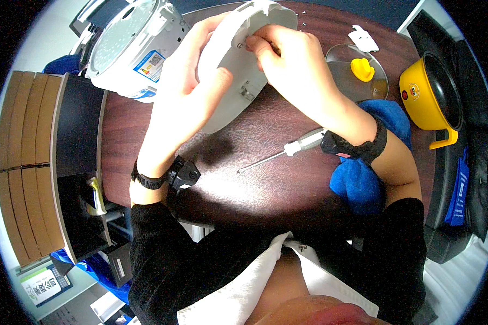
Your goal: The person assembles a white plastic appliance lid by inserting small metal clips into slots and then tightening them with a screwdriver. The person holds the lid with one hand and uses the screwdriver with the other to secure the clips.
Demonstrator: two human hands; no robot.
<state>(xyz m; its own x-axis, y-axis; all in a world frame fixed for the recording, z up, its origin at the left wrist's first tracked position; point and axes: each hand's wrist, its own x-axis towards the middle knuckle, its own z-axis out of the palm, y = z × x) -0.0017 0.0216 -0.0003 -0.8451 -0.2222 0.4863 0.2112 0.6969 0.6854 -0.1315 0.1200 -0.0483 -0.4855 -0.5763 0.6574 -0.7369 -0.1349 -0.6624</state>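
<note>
We see the white cover (243, 70) beyond the screwdriver (305, 144) and to its left, tilted in our left hand (192, 92). That hand grasps its left edge, thumb across the hollow face, fingers wrapped behind. Our right hand (295, 54), also beyond the screwdriver, is the nearer one to the small round fitting (241, 45) inside the cover: this lies just left of the bent thumb and forefinger, drawn close together at that inner face. We cannot tell whether they grip a small part.

The cover's long axis slants from far right to near left; its lower end points back toward us, beyond and left of the screwdriver's tip. Its hollow side faces right. The screwdriver's shaft points near left too, less steeply.
</note>
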